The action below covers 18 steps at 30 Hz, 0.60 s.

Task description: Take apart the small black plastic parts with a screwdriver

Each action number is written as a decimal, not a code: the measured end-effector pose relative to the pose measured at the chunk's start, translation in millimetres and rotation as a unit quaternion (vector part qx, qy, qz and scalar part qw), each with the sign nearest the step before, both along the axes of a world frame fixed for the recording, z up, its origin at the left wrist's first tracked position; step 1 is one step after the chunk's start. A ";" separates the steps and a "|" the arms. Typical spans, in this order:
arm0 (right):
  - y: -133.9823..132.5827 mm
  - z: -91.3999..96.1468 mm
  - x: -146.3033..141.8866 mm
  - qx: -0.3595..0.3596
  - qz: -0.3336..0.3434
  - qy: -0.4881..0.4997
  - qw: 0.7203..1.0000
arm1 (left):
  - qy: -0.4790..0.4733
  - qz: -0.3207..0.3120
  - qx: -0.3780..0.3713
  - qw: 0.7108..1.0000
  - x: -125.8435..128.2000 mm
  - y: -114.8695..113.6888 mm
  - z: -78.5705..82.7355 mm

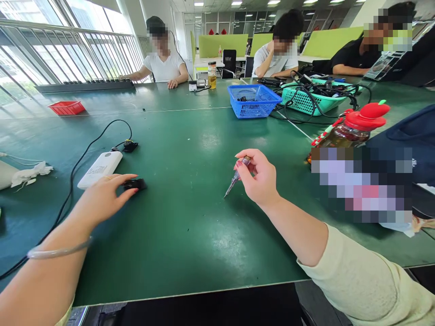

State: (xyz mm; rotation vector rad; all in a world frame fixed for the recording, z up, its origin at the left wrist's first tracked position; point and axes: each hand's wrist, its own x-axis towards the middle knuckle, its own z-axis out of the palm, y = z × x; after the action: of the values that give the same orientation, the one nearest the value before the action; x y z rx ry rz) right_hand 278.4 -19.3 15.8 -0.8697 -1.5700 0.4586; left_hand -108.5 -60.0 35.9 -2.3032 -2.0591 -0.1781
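My left hand [106,195] reaches over the green table [190,213] and pinches a small black part [135,184] that lies on the surface. My right hand [260,179] holds a small screwdriver [235,177] with a clear handle, its tip pointing down and left, just above the table. A second small black part [130,145] with a wire lies farther back, beside a white power strip [100,169].
A black cable [73,170] runs from the power strip toward the near left edge. A blue basket [253,100], a teal basket [311,97] full of cables and a red-capped bottle [353,129] stand at the right. A red tray [67,107] sits far left. Three people sit at the far side.
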 end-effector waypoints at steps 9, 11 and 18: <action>-2.5 1.4 -1.9 0.017 -0.002 -0.028 0.999 | -0.063 -0.244 -0.009 0.968 167.4 5.5 2.8; -1.4 2.6 0.1 0.019 -0.010 -0.027 0.999 | -0.064 -0.236 -0.021 0.969 189.8 15.4 -1.4; 2.5 3.4 4.0 0.013 -0.017 -0.020 1.000 | -0.137 -0.322 0.083 0.933 196.4 -15.9 6.1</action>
State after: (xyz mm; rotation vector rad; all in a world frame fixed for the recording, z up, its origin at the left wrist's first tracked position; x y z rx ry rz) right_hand 282.4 -16.8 19.2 -0.8877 -1.5919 0.3978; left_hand 87.9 -76.0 42.0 -2.8715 -1.2125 -0.6960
